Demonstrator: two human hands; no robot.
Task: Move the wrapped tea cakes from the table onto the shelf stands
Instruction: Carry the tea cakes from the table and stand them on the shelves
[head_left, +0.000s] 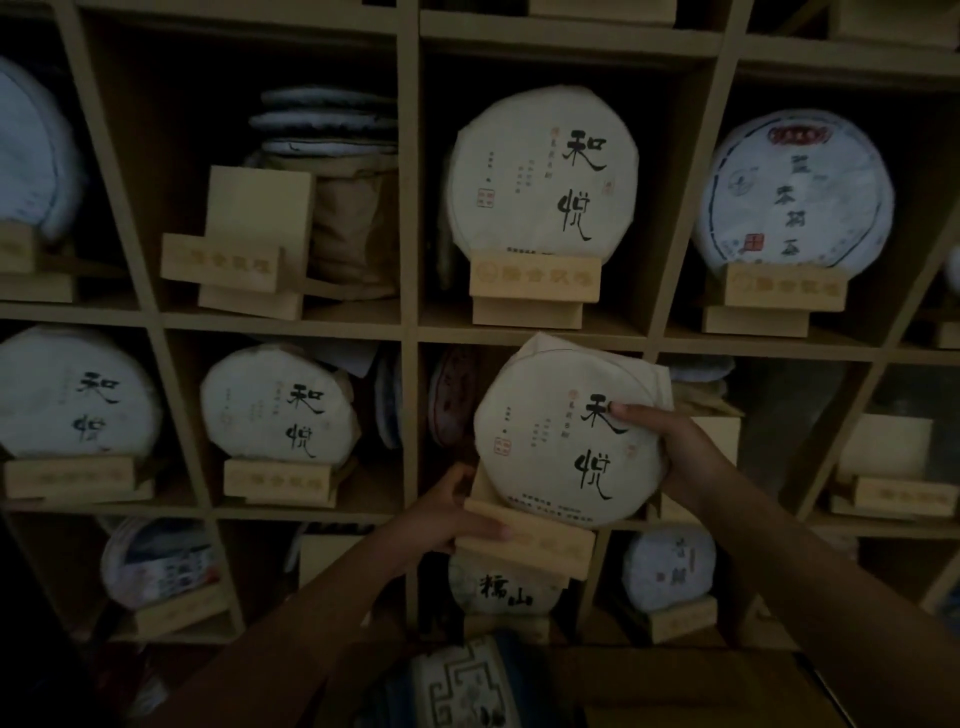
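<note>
Both hands' fingertips behind tea cake (566, 441)

tea shop | wooden cubby shelf (410, 332) | wrapped tea cakes (543, 171) on stands (535, 278)

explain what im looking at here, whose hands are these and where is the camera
There is no machine here. One camera sits on a person's head, looking forward and down at their own bare hands in front of a dim wooden shelf of cubbies. The right hand grips a round paper-wrapped tea cake, which sits tilted on a small wooden stand. The left hand holds that stand at its left end. Other cubbies already hold wrapped cakes on stands, like the one directly above. One stand at upper left carries no cake.
</note>
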